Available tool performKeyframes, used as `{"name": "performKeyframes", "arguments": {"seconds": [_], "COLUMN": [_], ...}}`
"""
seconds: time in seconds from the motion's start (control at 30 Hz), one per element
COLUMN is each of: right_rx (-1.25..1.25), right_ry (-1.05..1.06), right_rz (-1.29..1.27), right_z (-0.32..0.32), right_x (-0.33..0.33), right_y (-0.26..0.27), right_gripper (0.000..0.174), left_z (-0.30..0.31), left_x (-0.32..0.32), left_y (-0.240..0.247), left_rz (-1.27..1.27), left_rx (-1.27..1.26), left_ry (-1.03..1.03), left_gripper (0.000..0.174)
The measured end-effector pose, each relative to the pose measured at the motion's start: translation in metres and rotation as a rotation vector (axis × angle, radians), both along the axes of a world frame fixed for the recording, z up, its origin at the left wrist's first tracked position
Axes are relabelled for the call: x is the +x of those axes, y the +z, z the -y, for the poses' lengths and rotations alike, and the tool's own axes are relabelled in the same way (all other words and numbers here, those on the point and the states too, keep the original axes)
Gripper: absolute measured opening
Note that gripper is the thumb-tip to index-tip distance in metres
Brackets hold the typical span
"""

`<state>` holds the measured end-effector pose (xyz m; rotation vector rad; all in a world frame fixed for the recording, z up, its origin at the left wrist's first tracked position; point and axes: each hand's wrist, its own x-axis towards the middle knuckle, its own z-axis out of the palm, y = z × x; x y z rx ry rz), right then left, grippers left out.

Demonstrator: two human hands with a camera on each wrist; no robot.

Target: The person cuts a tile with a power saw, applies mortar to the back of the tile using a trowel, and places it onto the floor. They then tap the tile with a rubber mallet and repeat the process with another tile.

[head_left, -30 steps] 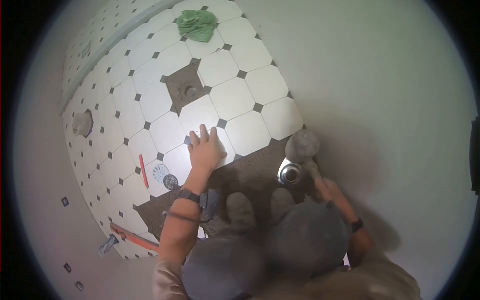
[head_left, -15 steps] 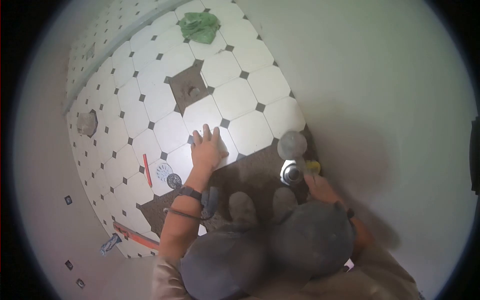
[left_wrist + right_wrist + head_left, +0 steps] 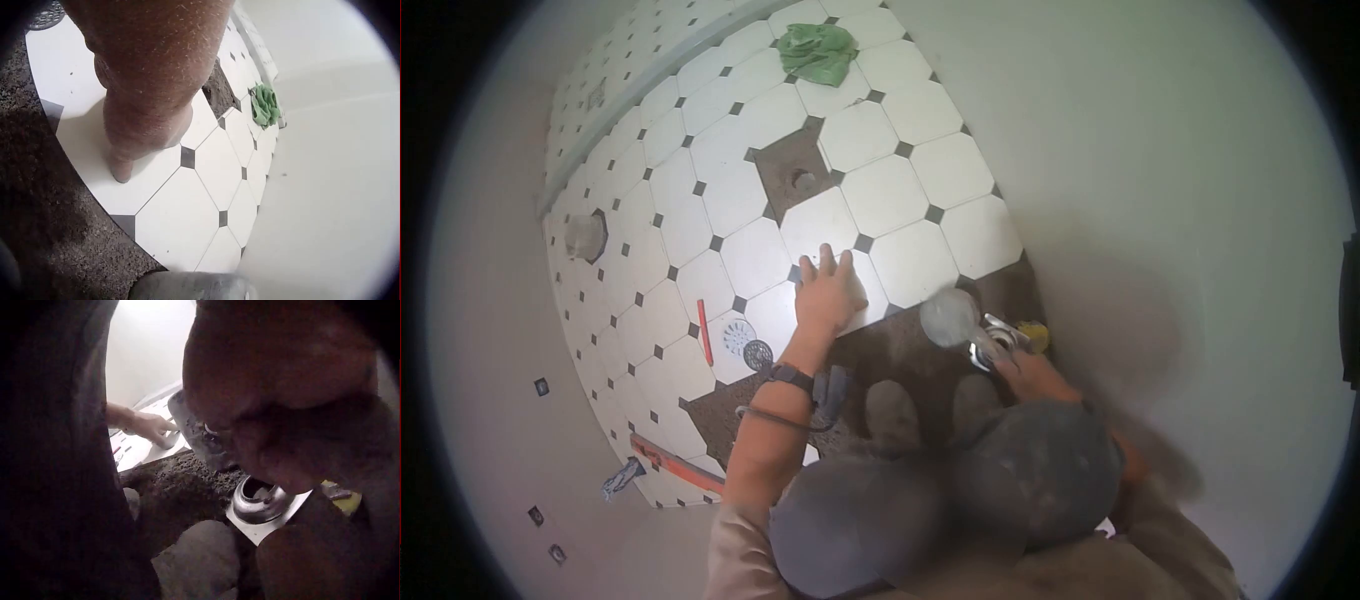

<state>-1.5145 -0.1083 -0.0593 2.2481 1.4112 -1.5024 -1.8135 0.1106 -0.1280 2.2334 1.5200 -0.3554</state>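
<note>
In the head view my left hand (image 3: 825,300) rests with fingers spread on a white floor tile (image 3: 868,312) at the edge of the tiled area. My right hand (image 3: 1032,375) grips the handle of a mallet with a thick grey head (image 3: 949,317). That head is close by the tile edge, to the right of my left hand, and also shows at the bottom of the left wrist view as a grey block (image 3: 194,286). Below the right hand, a shiny metal ring on a white square plate (image 3: 256,509) sits on the rough floor, partly covered by the hand.
A dark, rough untiled strip (image 3: 920,355) runs before my shoes. Left of my forearm lie a red stick (image 3: 705,332), a white slotted disc (image 3: 739,336) and a dark round grate (image 3: 757,354). Farther off are a square opening (image 3: 778,170), a green cloth (image 3: 818,54) and an orange level (image 3: 675,467).
My right hand has swung the mallet head leftward, from beside the wall to near the tile edge. A yellow thing by the metal ring has come into sight. The left hand stays on the tile.
</note>
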Motion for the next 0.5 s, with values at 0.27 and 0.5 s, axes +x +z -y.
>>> {"name": "performKeyframes", "arguments": {"seconds": [0.27, 0.5], "right_rx": [0.128, 0.166], "right_ry": [0.076, 0.122], "right_rz": [-0.03, -0.078], "right_z": [0.003, -0.013], "right_x": [0.015, -0.007], "right_y": [-0.021, 0.033], "right_gripper": [0.05, 0.046], "left_z": [-0.003, 0.029], "left_x": [0.004, -0.017], "left_y": [0.011, 0.005], "left_rz": [-0.001, 0.317], "left_rx": [0.051, 0.135], "left_ry": [-0.008, -0.042], "left_gripper": [0.088, 0.057]}}
